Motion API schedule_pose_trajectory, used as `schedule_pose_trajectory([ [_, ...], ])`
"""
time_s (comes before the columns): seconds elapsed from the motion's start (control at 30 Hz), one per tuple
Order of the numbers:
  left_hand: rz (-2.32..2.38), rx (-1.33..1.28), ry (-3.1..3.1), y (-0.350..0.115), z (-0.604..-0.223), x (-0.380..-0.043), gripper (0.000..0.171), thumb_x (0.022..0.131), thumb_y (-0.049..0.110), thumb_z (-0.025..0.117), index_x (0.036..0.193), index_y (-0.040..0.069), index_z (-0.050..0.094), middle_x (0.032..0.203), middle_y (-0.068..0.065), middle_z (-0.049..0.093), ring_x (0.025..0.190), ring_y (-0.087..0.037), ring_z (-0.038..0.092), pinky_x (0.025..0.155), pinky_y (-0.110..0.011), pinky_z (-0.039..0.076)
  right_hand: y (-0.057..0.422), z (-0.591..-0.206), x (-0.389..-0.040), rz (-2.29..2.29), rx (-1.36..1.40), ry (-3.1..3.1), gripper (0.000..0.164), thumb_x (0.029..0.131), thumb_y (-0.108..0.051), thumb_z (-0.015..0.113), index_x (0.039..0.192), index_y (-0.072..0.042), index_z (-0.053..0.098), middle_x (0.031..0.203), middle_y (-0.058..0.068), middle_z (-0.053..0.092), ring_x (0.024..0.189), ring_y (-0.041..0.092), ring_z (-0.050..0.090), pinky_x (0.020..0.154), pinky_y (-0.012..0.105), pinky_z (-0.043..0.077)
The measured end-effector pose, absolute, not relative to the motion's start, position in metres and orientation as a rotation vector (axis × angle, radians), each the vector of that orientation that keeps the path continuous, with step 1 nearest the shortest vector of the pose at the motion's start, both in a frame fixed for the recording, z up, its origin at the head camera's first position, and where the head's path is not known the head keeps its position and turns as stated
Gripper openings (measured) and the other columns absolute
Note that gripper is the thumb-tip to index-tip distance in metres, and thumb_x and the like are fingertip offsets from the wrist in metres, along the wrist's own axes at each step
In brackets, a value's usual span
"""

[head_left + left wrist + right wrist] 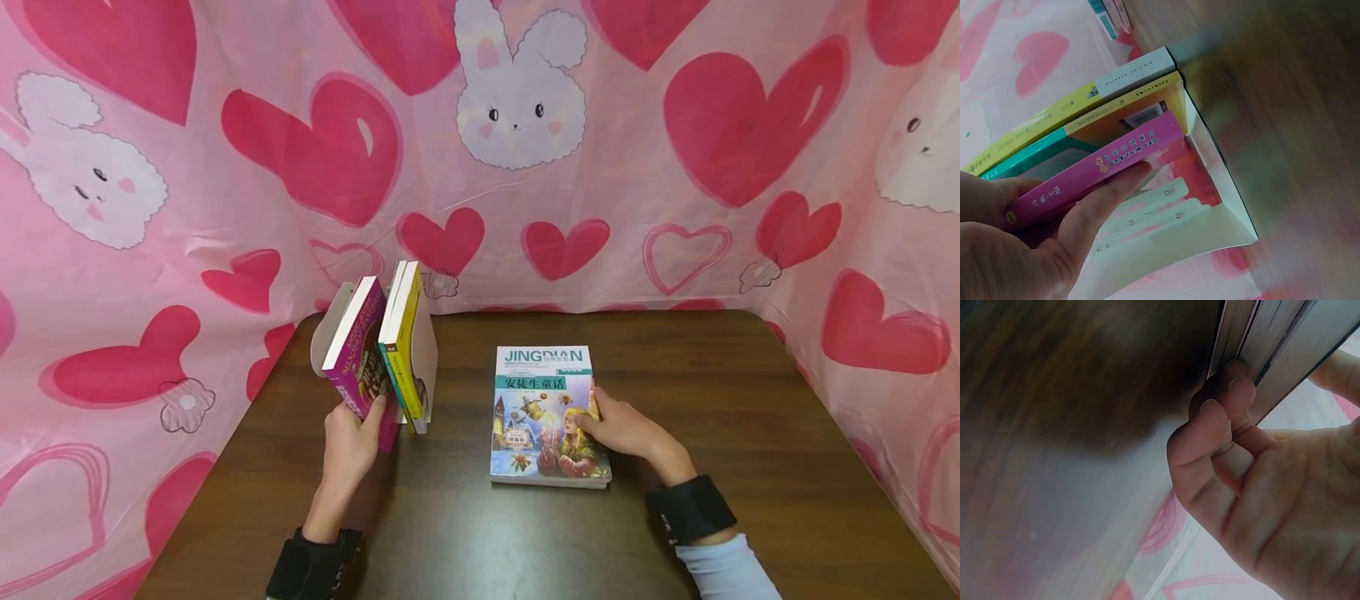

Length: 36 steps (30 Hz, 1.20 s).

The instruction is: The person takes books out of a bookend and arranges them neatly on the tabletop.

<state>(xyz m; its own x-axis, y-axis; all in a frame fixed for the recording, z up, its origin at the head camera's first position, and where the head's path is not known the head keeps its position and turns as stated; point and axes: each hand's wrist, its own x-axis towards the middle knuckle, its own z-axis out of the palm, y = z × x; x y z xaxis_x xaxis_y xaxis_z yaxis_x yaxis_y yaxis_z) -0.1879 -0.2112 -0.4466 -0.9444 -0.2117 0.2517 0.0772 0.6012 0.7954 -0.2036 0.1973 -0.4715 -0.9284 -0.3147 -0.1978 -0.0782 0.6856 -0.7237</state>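
Observation:
My left hand (351,446) grips a magenta book (356,333) near the lower end of its spine, thumb on one side. The book leans inside a white bookend (327,337), beside two upright yellow and green books (402,342). In the left wrist view, the magenta book (1097,165) stands apart from the bookend's near side panel (1222,231). My right hand (626,425) holds the right edge of a flat-lying fairy-tale book (551,417), thumb on the cover. In the right wrist view, curled fingers (1200,437) touch stacked page edges (1266,344); the exact number of books is unclear.
A brown wooden table (697,375) lies beneath everything. Pink cloth (630,167) with hearts and rabbits hangs behind it and at both sides. The bookend stands at the table's left, the flat book near its middle.

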Motion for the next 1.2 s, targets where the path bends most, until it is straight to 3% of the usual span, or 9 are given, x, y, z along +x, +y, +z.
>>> schedule_pose_trajectory([
  [0.27, -1.249, 0.096, -2.507, -0.213, -0.446, -0.182, 0.036, 0.105, 0.015, 0.062, 0.127, -0.013, 0.064, 0.119, -0.036, 0.073, 0.097, -0.041, 0.073, 0.079, -0.059, 0.061, 0.197, -0.473, -0.204, -1.069, -0.300, 2.607, 0.082, 0.104, -0.041, 0.061, 0.154, 0.013, 0.025, 0.143, 0.036, 0.053, 0.124, 0.044, 0.057, 0.108, 0.070, 0.044],
  [0.67, -1.318, 0.106, -2.552, -0.214, -0.437, -0.171, 0.042, 0.107, 0.018, 0.060, 0.138, -0.010, 0.057, 0.129, -0.036, 0.068, 0.105, -0.044, 0.072, 0.090, -0.063, 0.060, 0.198, -0.471, -0.203, -1.058, -0.315, 2.588, 0.083, 0.105, -0.042, 0.059, 0.155, 0.013, 0.023, 0.144, 0.037, 0.052, 0.125, 0.045, 0.057, 0.108, 0.070, 0.045],
  [0.9, -1.287, 0.114, -2.544, -0.213, -0.435, -0.166, 0.040, 0.106, 0.017, 0.062, 0.134, -0.012, 0.061, 0.125, -0.036, 0.071, 0.102, -0.043, 0.073, 0.088, -0.063, 0.061, 0.199, -0.471, -0.202, -1.070, -0.299, 2.562, 0.083, 0.106, -0.043, 0.057, 0.156, 0.012, 0.020, 0.145, 0.035, 0.051, 0.124, 0.044, 0.056, 0.108, 0.070, 0.044],
  [1.2, -1.267, 0.121, -2.537, -0.213, -0.431, -0.159, 0.039, 0.105, 0.017, 0.063, 0.131, -0.013, 0.063, 0.122, -0.036, 0.072, 0.101, -0.043, 0.074, 0.086, -0.063, 0.061, 0.200, -0.471, -0.203, -1.075, -0.272, 2.548, 0.082, 0.109, -0.041, 0.051, 0.158, 0.015, 0.014, 0.158, 0.040, 0.037, 0.140, 0.052, 0.043, 0.114, 0.073, 0.036],
])
